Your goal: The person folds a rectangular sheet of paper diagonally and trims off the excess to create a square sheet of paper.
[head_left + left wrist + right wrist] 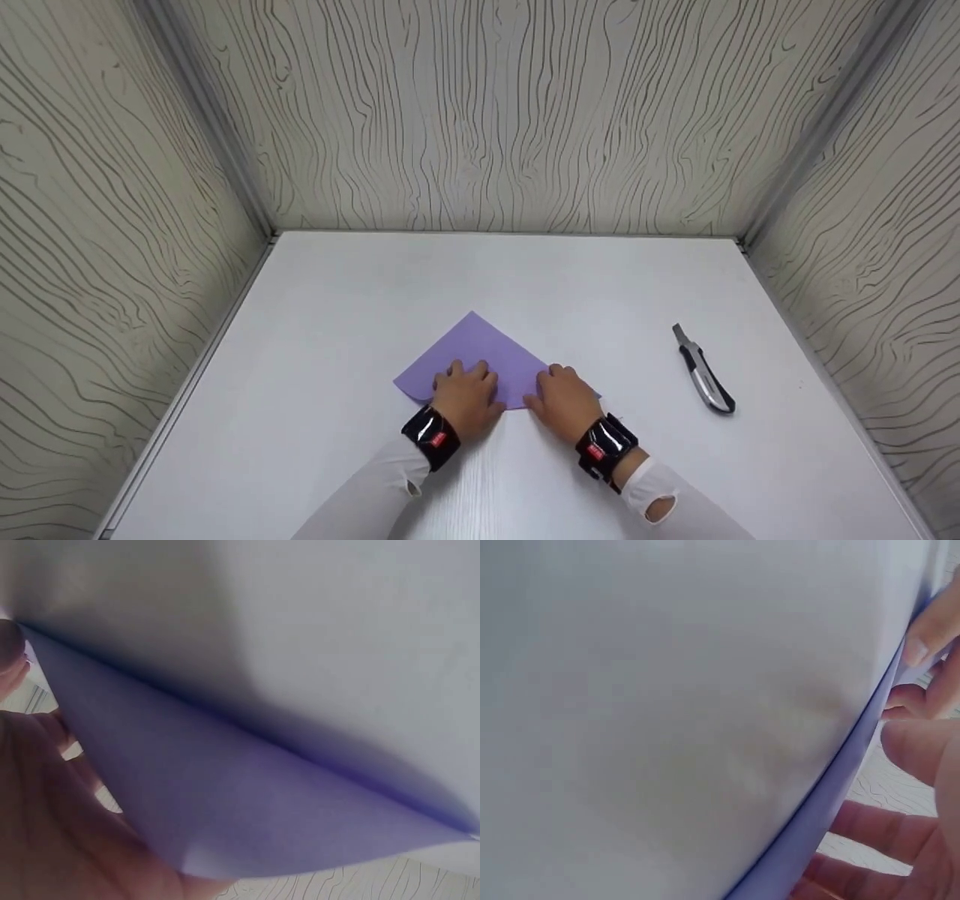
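Observation:
A purple sheet of paper (480, 341) lies on the white tabletop, folded into a triangle whose point faces away from me. My left hand (466, 397) rests on its left part, fingers spread and slightly bent. On the right part, near the lower edge, my right hand (566, 401) presses down with its thumb toward the left hand. In the left wrist view the paper's near edge (225, 780) bows up beside the left palm (67, 825). The right wrist view shows the paper's edge (840, 772) along the right hand's thumb and fingers (881, 829).
A grey and black utility knife (705, 371) lies on the table to the right of the paper, its tip pointing away. Wood-grain patterned panels (480, 112) close off the back and both sides of the white table (337, 285).

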### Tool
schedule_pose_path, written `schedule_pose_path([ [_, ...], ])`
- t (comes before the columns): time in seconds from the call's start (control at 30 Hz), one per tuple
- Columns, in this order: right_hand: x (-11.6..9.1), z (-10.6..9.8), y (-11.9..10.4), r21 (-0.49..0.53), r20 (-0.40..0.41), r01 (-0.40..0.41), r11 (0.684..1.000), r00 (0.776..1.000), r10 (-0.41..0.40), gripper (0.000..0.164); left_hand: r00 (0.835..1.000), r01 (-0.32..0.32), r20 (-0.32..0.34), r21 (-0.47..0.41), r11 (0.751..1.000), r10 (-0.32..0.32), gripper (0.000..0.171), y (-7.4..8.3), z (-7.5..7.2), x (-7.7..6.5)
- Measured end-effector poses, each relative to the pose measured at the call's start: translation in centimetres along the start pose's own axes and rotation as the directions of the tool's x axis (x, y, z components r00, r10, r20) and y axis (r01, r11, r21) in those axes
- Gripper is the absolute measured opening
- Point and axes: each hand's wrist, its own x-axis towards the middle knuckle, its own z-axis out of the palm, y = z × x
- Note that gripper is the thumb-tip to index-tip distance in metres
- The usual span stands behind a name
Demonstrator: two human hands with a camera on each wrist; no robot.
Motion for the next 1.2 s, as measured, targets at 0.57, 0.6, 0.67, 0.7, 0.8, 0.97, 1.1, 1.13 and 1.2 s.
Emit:
schedule_pose_path([
  [0.57, 0.8, 0.5, -0.3, -0.073, 0.034, 0.019, 0.997, 0.999, -0.017, 0.051, 1.000, -0.025, 0.013, -0.070, 0.997, 0.026, 0.058, -1.1, 0.0, 0.1],
  [0.6, 0.8, 0.4, -0.1, -0.057, 0.043, 0.019, 0.998, 0.999, -0.017, 0.049, 0.999, -0.032, 0.011, -0.078, 0.996, 0.033, 0.057, -1.3, 0.1, 0.0],
  [0.67, 0.7, 0.0, 0.4, -0.019, 0.059, 0.024, 1.000, 0.998, -0.023, 0.046, 0.999, -0.046, 0.003, -0.083, 0.995, 0.046, 0.056, -1.8, 0.1, -0.1],
  [0.7, 0.7, -0.1, 0.6, 0.004, 0.069, 0.026, 1.000, 0.997, -0.026, 0.046, 0.999, -0.052, 0.003, -0.086, 0.995, 0.053, 0.056, -2.0, 0.2, -0.2],
  [0.8, 0.4, -0.5, 1.4, 0.069, 0.108, 0.030, 0.997, 0.993, -0.038, 0.047, 0.997, -0.069, 0.012, -0.105, 0.992, 0.071, 0.056, -2.6, 0.2, -0.6],
  [0.97, 0.2, -0.9, 2.6, 0.153, 0.138, 0.056, 0.987, 0.987, -0.077, 0.043, 0.994, -0.097, 0.034, -0.139, 0.985, 0.103, 0.055, -3.8, 0.1, -1.2],
  [1.1, 0.3, -1.4, 3.0, 0.187, 0.150, 0.074, 0.980, 0.983, -0.103, 0.042, 0.990, -0.119, 0.057, -0.134, 0.984, 0.128, 0.055, -4.7, 0.1, -1.2],
  [1.13, 0.4, -1.6, 3.1, 0.189, 0.156, 0.075, 0.979, 0.982, -0.105, 0.042, 0.989, -0.124, 0.060, -0.128, 0.984, 0.133, 0.055, -4.9, 0.1, -1.2],
  [1.2, 0.5, -1.7, 3.1, 0.178, 0.170, 0.073, 0.981, 0.980, -0.104, 0.042, 0.989, -0.130, 0.056, -0.115, 0.985, 0.137, 0.056, -5.1, 0.3, -1.2],
])
